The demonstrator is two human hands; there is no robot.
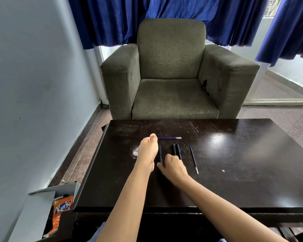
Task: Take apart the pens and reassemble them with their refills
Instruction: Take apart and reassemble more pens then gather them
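A grey-green armchair (171, 70) fills the far middle of the view, backed by blue curtains (164, 16) and flanked on the left by a pale wall (33, 75). In front of it stands a dark, glossy table (234, 172) with scratches and light glare on its top. At the lower left, beside the table's near corner, an open cardboard box (40, 213) holds an orange snack packet (59, 212).

Both bare forearms reach over the near edge to the middle of the table. The left hand (147, 152) lies stretched forward on its side, fingers curled loosely, thumb tip just at the end of a blue refill (170, 138) that lies crosswise on the far side; whether it pinches that refill I cannot tell. The right hand (173, 165) rests knuckles up, fingers bent down onto the near ends of the black pens; the grasp itself is hidden under the hand.

One black pen (160, 153) lies between the two hands, touching the left palm's edge. Two more black pens (176, 150) lie side by side just right of it, pointing away. A second blue refill (194, 159) lies alone, near the right hand, slanting toward the near right
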